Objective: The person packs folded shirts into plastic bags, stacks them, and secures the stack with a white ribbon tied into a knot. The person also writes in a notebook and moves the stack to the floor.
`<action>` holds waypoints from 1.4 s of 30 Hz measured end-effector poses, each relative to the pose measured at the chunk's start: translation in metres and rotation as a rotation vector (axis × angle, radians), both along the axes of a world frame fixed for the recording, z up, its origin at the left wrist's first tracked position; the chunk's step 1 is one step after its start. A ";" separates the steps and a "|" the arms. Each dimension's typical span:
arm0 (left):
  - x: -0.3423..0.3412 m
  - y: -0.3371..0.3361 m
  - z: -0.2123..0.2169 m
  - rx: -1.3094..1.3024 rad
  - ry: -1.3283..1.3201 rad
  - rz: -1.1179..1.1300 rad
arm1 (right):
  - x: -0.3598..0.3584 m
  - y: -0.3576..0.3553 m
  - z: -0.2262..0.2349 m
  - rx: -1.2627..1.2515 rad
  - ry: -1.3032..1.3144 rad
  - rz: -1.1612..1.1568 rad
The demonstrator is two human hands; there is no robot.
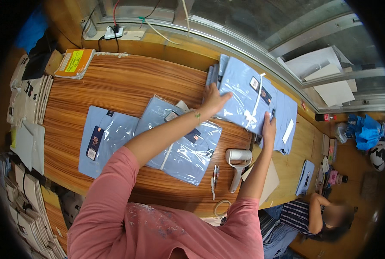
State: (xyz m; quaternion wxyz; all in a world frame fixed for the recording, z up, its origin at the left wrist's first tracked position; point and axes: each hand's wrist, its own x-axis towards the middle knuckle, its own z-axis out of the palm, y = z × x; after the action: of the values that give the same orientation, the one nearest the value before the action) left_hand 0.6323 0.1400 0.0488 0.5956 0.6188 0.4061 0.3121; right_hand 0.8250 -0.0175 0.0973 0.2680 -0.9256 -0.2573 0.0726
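Note:
Both my hands grip a bundle of folded light-blue shirts (240,97) in clear plastic, tied with a white ribbon. My left hand (215,102) closes on its left edge, thumb on top. My right hand (268,127) is closed at its lower right corner, some fingers hidden beneath. The bundle lies tilted over other blue shirts (287,114) at the far right of the table. Under my left forearm lies another ribbon-tied shirt pack (181,149). Left of it sits a folded blue shirt (108,138) with a dark tag.
A lint roller (238,162) and small thread snips (215,176) lie on the wooden table (128,80). An orange book (75,64) is at the far left, beside stacked packs (33,97). A power strip (113,32) sits by the window. Another person (306,216) is at lower right.

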 end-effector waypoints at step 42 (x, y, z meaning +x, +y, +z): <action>-0.401 -0.131 -0.043 0.760 0.871 -0.072 | -0.357 -0.122 -0.070 0.617 1.127 -0.091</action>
State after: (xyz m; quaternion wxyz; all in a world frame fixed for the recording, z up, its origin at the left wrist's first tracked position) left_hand 0.2314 0.0088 0.0056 0.1199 0.8740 0.4520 0.1321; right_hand 0.4684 -0.1391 0.0271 0.6187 -0.6358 -0.0468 0.4591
